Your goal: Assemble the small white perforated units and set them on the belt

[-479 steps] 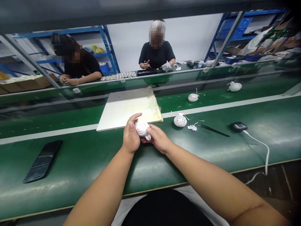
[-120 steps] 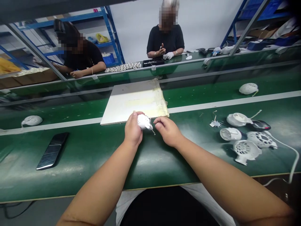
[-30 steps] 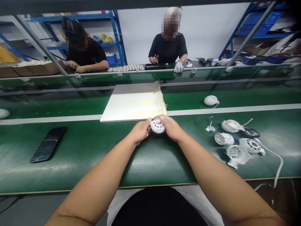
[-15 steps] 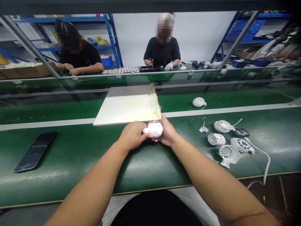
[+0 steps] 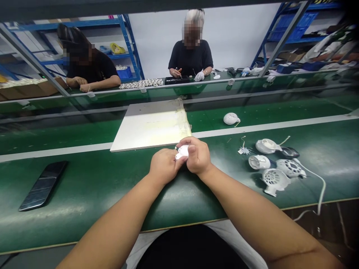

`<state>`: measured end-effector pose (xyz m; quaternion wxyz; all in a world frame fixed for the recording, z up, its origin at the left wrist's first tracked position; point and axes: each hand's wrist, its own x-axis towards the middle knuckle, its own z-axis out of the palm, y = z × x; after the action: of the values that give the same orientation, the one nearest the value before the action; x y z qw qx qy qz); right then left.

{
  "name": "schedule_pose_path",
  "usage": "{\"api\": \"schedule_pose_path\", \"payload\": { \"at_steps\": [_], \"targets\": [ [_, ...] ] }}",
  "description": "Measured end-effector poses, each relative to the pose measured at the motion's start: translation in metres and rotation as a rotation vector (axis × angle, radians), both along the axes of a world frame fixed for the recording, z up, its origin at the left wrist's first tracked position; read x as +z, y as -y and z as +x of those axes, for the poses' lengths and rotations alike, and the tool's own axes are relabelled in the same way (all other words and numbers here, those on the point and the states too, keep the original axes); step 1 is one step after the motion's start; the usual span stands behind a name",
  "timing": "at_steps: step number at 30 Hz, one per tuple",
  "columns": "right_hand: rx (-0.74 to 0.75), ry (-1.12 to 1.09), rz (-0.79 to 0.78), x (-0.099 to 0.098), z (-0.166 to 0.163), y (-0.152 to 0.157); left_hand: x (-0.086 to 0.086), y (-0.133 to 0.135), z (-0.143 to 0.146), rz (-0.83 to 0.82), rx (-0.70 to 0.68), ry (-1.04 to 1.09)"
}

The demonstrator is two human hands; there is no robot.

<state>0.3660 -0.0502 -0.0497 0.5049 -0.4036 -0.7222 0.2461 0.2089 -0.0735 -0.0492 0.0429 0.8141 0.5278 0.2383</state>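
Note:
Both hands grip a small white plastic housing point(image 5: 183, 151) above the green bench, just in front of the white board point(image 5: 151, 125). My left hand point(image 5: 164, 164) is closed on its left side, the thumb along the lower edge. My right hand point(image 5: 198, 156) wraps round its right side, with the thumb over the front and fingers curled across the top. A short pale wire end shows at the upper left of the housing. Much of the housing is hidden by my fingers.
A dark phone-like slab point(image 5: 43, 186) lies at left. On the right are a round white housing point(image 5: 231, 118), a white motor-like cylinder point(image 5: 259, 162), a slotted shell point(image 5: 276, 181) and a white cable point(image 5: 322, 186). Two people point(image 5: 190, 59) sit across the bench.
My right hand has turned and closed over the housing, covering most of it; before, its front with slots showed. The housing has rotated. The view has shifted slightly.

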Motion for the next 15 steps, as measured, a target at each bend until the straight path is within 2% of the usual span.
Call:
{"api": "schedule_pose_path", "payload": {
  "at_steps": [3, 5, 8, 11, 13, 15],
  "targets": [
    [0.030, -0.028, -0.040, 0.000, -0.002, -0.003, 0.001, 0.000, -0.001, -0.038, 0.013, 0.051],
    [0.086, -0.098, -0.072, -0.001, -0.004, -0.005, 0.001, -0.004, -0.003, -0.125, 0.034, 0.206],
    [0.143, -0.274, -0.061, -0.006, -0.002, -0.011, 0.003, -0.013, -0.009, -0.391, 0.121, 0.780],
    [0.120, -0.374, -0.091, -0.018, 0.001, -0.020, 0.009, -0.022, -0.021, -0.646, 0.089, 1.406],
    [0.095, -0.399, -0.192, -0.028, 0.001, -0.027, 0.012, -0.025, -0.029, -0.700, 0.015, 1.607],
    [0.093, -0.373, -0.287, -0.036, -0.001, -0.032, 0.011, -0.027, -0.037, -0.674, -0.014, 1.664]
  ]
}}
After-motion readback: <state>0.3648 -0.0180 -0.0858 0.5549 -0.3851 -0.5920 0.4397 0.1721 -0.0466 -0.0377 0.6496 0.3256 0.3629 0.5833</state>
